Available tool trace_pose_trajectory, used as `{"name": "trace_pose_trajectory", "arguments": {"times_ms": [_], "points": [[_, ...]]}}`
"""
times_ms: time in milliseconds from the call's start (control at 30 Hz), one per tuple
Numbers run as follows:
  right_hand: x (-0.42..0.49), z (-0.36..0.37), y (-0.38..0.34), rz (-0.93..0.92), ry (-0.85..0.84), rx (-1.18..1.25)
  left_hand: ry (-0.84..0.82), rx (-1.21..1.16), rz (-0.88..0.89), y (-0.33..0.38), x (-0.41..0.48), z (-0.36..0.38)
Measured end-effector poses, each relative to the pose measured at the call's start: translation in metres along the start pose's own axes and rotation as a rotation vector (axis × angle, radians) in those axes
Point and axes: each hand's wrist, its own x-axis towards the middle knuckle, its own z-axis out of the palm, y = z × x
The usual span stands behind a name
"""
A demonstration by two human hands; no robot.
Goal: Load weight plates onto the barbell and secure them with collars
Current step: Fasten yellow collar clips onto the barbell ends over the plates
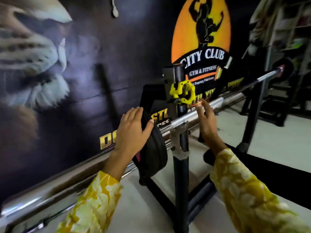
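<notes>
Plate [155,148] at centre frame sits on our barbell [198,113]; left hand [133,130] presses it inward, right hand [207,121] hovers with fingers spread, empty.

- The barbell [198,113] is laid across the rack upright [180,165].
- A weight plate [157,148] is seated on the bar, left of the upright.
- A collar [182,94] is hung on the upright, above the bar.
- The wall [84,81] is set behind.
</notes>
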Motion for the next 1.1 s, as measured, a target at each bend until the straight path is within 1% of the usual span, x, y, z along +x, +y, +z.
{"name": "trace_pose_trajectory", "arguments": {"times_ms": [100, 200, 267, 367, 433, 533, 600, 733, 867, 933, 1000, 1100], "points": [[0.037, 0.007, 0.001, 0.117, -0.019, 0.233, -0.009, -0.041, -0.013, -0.002, 0.001, 0.002], [0.064, 0.017, 0.001, 0.283, -0.158, 0.469, -0.002, -0.053, -0.003, -0.002, 0.000, 0.004], [0.076, 0.023, 0.005, 0.361, -0.219, 0.553, 0.003, -0.063, 0.005, -0.004, 0.000, 0.004], [0.083, 0.032, 0.006, 0.501, -0.211, 0.640, -0.002, -0.063, 0.011, -0.005, 0.001, 0.004], [0.086, 0.037, 0.006, 0.546, -0.200, 0.719, 0.008, -0.061, 0.020, -0.006, 0.001, 0.005], [0.087, 0.038, 0.004, 0.564, -0.165, 0.839, 0.009, -0.060, 0.026, -0.005, 0.000, 0.005], [0.088, 0.033, 0.003, 0.560, -0.135, 0.857, 0.003, -0.060, 0.027, -0.005, 0.000, 0.005], [0.088, 0.017, -0.008, 0.491, -0.120, 0.877, 0.000, -0.078, 0.015, -0.004, -0.001, 0.003], [0.082, -0.004, -0.031, 0.427, -0.085, 0.980, 0.006, -0.087, 0.010, -0.003, 0.000, 0.003], [0.071, -0.015, -0.039, 0.372, -0.067, 0.977, 0.015, -0.098, 0.007, -0.002, 0.000, 0.004], [0.050, -0.023, -0.039, 0.329, -0.084, 0.953, 0.024, -0.112, -0.002, -0.002, 0.000, 0.005], [0.004, -0.027, -0.031, 0.325, -0.096, 0.930, 0.029, -0.124, -0.004, 0.000, 0.001, 0.003]]}}
